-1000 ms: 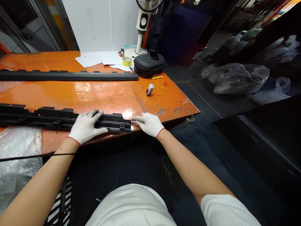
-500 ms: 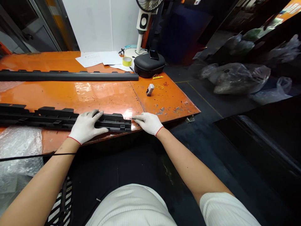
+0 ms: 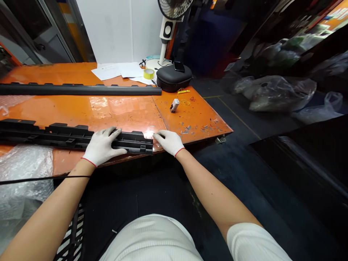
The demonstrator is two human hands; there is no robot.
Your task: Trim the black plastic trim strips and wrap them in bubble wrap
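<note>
A long black plastic trim strip (image 3: 133, 145), with tabs and ribs along it, lies near the table's front edge. My left hand (image 3: 103, 145), in a white glove, grips it from above, fingers across the strip and thumb along its front side. Just off the strip's right end, my right hand (image 3: 169, 142), also gloved, is closed in a pinch. Whatever sits between its fingertips is too small to make out.
A second black strip (image 3: 108, 90) lies farther back on the orange table (image 3: 122, 108). Behind are papers (image 3: 107, 72), yellow tape (image 3: 148, 74), a fan (image 3: 167, 29) and a black case (image 3: 174, 78). A small stamp (image 3: 174, 105) and dark scraps are at right; bubble wrap (image 3: 29, 170) hangs at left.
The view has shifted slightly. My right hand's fingertips have moved a little up from the strip's end, and the thin dark piece seen at them earlier is less visible. My left hand stays on the strip.
</note>
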